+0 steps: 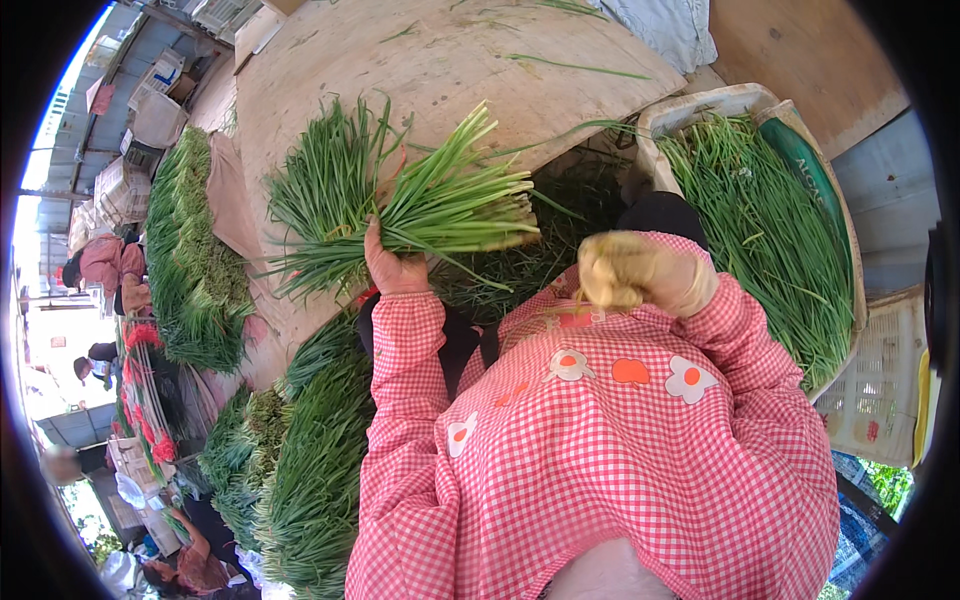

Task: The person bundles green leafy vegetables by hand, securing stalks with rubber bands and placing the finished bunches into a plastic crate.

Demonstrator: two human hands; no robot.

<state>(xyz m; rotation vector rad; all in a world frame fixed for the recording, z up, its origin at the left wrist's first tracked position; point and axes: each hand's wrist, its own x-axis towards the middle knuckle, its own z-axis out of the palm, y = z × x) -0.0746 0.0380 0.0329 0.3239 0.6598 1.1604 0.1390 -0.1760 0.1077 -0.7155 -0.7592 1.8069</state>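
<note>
My bare left hand point(395, 268) is closed around a bunch of chives point(455, 205), held over the edge of a wooden board. The pale cut ends point right and the dark leaves fan out to the left. Just behind it, more green chives point(325, 170) rest on the board, partly overlapped by the held bunch. My right hand point(625, 272), in a yellowish work glove, is in front of my chest, right of the pale ends and apart from them. Its fingers look curled, though blurred by motion; a few thin pale strands show below them, and what it grips is hidden.
A white crate point(690, 108) full of long chives point(760, 230) stands at my right. The wooden board point(470, 70) spreads ahead, with stray leaves on it. Piles of chives point(320, 470) lie at my left, others point(195, 260) farther off. People point(190, 560) are at the far left.
</note>
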